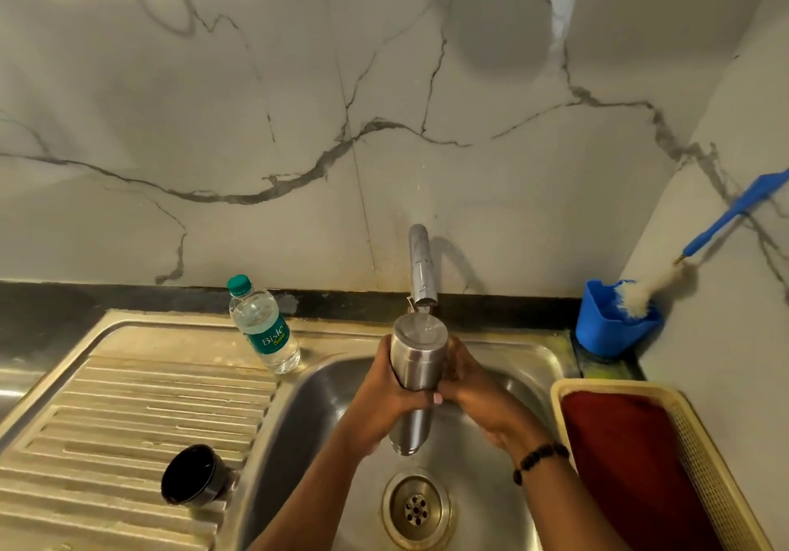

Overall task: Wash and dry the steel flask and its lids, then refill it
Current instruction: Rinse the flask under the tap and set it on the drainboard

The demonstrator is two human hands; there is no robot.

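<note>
Over the sink basin (307, 414) I hold the steel flask (416, 362) with both hands, right under the tap (420, 268). Water runs from the spout onto the flask's upper end. My left hand (384, 392) wraps its left side and my right hand (469, 384) presses against its right side. The flask's lower end hangs above the drain (416, 510). A black lid (192, 476) lies open side up on the ribbed drainboard (128, 414) at the left. A sealed plastic water bottle (262, 326) with a green cap stands behind the drainboard.
A blue holder (610, 328) in the right corner carries a bottle brush (700, 247) with a blue handle leaning on the wall. A cream plastic basket (700, 456) with a dark red cloth (632, 461) sits right of the sink. A marble wall stands behind.
</note>
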